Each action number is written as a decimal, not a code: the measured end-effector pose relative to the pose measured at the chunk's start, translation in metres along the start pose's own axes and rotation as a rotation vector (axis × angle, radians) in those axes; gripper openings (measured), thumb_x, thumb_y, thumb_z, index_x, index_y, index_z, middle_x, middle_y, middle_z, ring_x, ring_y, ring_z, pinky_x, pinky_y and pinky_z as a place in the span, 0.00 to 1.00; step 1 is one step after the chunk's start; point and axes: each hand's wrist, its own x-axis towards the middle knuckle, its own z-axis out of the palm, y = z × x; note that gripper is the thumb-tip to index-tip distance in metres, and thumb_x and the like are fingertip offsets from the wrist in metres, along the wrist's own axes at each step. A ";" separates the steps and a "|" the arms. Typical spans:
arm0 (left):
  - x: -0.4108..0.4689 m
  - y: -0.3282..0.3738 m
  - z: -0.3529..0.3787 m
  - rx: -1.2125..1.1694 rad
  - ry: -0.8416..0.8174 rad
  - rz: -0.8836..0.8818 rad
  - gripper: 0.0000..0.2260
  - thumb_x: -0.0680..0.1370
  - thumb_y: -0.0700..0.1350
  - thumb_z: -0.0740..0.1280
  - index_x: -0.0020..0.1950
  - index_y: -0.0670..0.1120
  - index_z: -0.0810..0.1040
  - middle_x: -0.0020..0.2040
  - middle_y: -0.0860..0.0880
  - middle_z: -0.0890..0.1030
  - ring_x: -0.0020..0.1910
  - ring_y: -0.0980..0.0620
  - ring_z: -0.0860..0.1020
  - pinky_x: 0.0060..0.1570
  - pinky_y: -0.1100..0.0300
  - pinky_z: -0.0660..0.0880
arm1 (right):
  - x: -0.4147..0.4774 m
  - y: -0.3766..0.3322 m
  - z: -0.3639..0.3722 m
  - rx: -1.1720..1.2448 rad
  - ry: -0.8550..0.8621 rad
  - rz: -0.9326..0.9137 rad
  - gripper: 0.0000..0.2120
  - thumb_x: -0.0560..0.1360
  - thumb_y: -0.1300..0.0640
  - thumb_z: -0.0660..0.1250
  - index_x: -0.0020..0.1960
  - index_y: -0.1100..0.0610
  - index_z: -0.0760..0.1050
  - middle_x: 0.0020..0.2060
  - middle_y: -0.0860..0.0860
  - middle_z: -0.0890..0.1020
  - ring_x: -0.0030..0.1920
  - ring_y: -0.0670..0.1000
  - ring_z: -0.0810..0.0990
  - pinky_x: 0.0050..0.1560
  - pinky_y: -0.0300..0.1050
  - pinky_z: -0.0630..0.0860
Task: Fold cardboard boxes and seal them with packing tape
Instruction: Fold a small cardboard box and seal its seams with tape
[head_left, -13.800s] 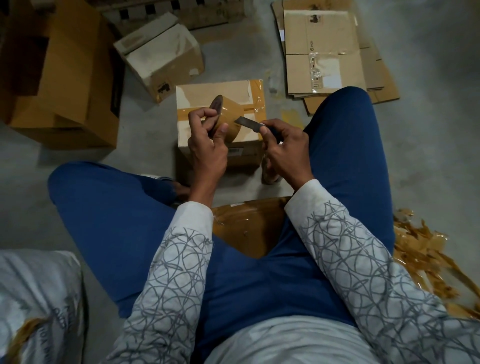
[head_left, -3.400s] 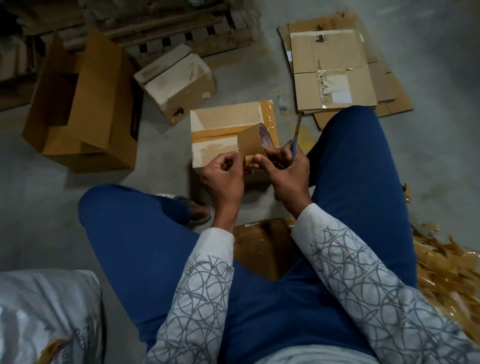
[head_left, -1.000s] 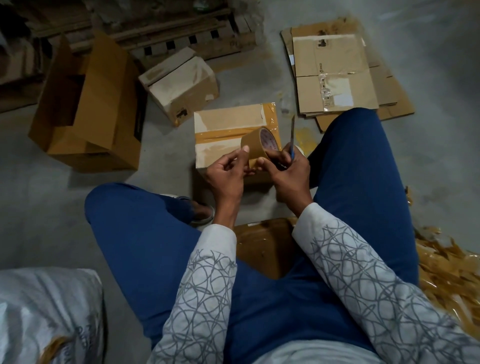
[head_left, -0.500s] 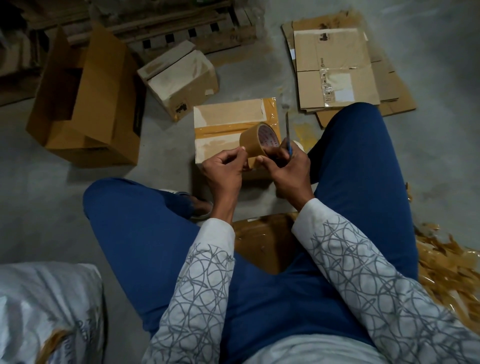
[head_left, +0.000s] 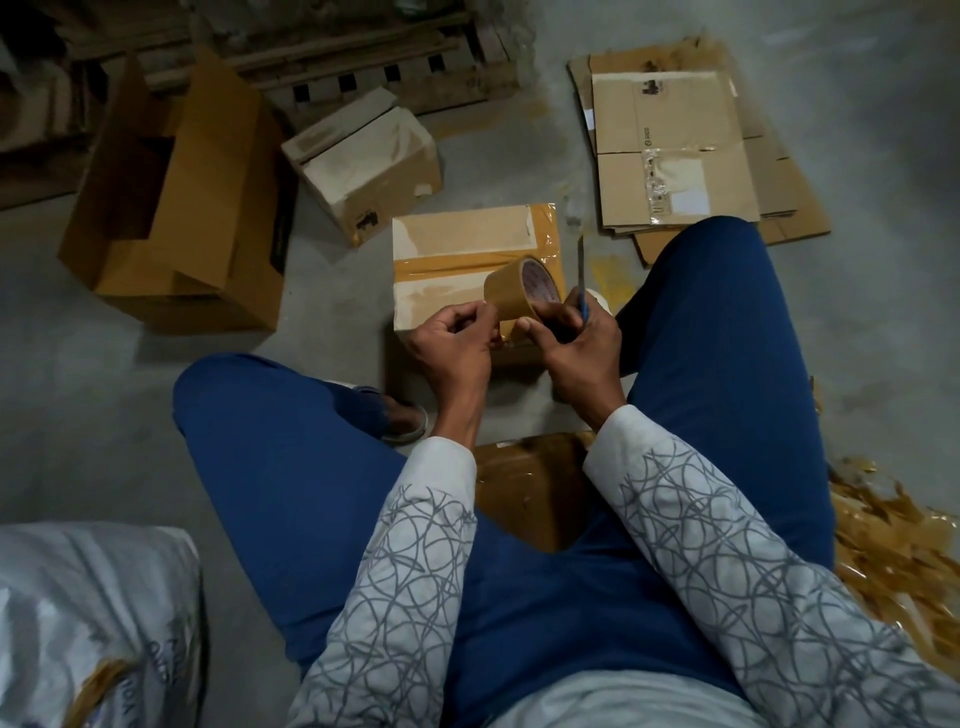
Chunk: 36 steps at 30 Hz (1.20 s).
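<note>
Brown tape roll, unreadable red print

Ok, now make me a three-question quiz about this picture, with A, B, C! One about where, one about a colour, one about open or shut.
1. Where is the stack of flat brown cardboard sheets? A on the grey floor beyond the right knee; B on the person's lap; C inside a box.
2. What colour is the round roll of packing tape? A green; B brown; C pink.
3. The big brown cardboard box on the left is: A taped shut; B flattened; C open.
Answers: A, the stack lies on the floor past the knee. B, the roll's outer band is brown. C, its flaps stand apart and the dark inside shows.
</note>
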 end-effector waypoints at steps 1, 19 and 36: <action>-0.001 0.001 0.000 -0.036 -0.009 -0.006 0.03 0.76 0.36 0.73 0.47 0.42 0.85 0.40 0.45 0.85 0.33 0.58 0.82 0.35 0.63 0.80 | 0.000 0.000 0.000 0.027 0.008 0.008 0.13 0.73 0.59 0.77 0.51 0.49 0.75 0.49 0.45 0.84 0.53 0.44 0.84 0.55 0.43 0.82; 0.010 -0.007 -0.011 0.423 -0.081 0.509 0.03 0.76 0.42 0.73 0.49 0.46 0.85 0.44 0.49 0.85 0.43 0.55 0.82 0.45 0.57 0.82 | -0.002 0.004 0.001 0.014 0.041 -0.039 0.14 0.73 0.60 0.77 0.57 0.60 0.81 0.51 0.49 0.85 0.56 0.46 0.83 0.58 0.39 0.79; -0.014 -0.003 0.013 -0.366 -0.146 -0.274 0.04 0.81 0.38 0.64 0.48 0.42 0.78 0.39 0.47 0.79 0.39 0.54 0.78 0.39 0.60 0.78 | -0.001 0.004 0.005 0.063 0.209 0.097 0.19 0.69 0.43 0.75 0.50 0.57 0.78 0.45 0.49 0.85 0.49 0.48 0.85 0.51 0.59 0.83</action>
